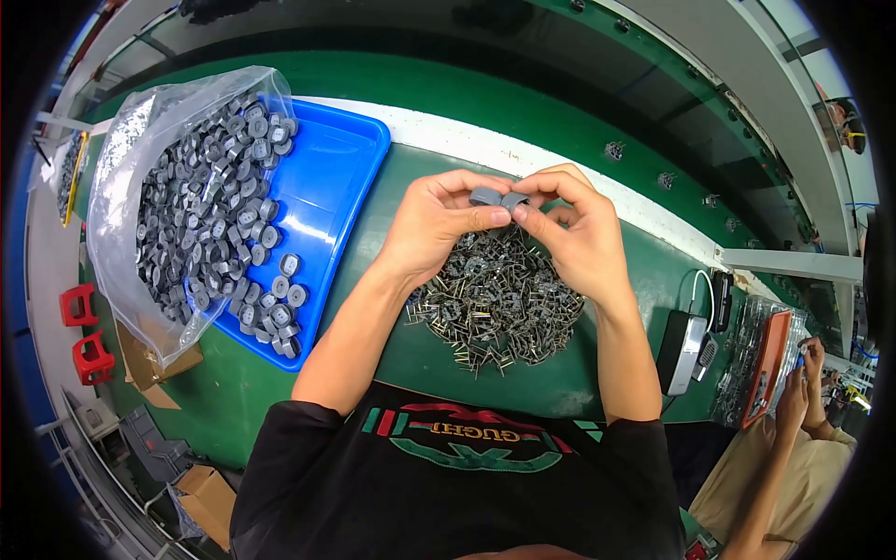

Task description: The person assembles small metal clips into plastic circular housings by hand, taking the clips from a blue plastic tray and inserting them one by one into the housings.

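Above the bench, my two hands meet at chest height, thumbs and fingers pinched. In my left hand (425,229) is a grey round plastic housing (484,196). My right hand (588,233) grips a second grey piece (514,199), curved and close against the first. Whether the two are joined I cannot tell. Beneath my hands lies a heap of small dark parts with metal pins (504,303). To the left, a clear plastic bag (119,219) spills many grey round housings (210,201) into a blue tray (327,159).
Past the bench's white edge (439,131) runs a green surface with a few small parts (613,150). A white device (684,350) with a cable stands right. Farther right, another person's hands (805,383) work beside an orange-brown tray (767,369). Red stools (91,357) stand far left.
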Motion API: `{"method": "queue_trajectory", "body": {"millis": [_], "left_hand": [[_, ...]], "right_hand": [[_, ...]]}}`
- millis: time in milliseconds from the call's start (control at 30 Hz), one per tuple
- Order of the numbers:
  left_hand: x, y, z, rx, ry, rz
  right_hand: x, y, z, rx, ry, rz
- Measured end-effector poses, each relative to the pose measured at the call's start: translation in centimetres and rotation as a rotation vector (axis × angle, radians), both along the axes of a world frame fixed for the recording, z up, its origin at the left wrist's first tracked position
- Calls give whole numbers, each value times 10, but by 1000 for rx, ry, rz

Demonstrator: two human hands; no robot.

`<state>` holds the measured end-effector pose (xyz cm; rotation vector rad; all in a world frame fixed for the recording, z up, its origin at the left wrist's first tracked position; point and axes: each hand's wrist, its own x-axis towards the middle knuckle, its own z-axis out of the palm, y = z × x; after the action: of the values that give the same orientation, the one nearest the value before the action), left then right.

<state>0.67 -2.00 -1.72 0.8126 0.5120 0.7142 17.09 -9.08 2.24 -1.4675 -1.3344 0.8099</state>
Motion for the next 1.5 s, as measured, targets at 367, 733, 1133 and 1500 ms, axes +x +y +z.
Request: {"method": "queue_trajectory", "body": {"millis": [367,733,1133,1500], "left_hand": [[-2,11,6,93,324,63],[-1,0,11,147,196,59],[5,-3,2,327,225,143],[6,-6,0,416,268,191]], "right_hand": [[76,93,-42,-197,-537,-181],[33,10,3,-320,-527,366],[50,5,-10,-585,-259,374],[27,-12,10,-42,-164,172]]}}
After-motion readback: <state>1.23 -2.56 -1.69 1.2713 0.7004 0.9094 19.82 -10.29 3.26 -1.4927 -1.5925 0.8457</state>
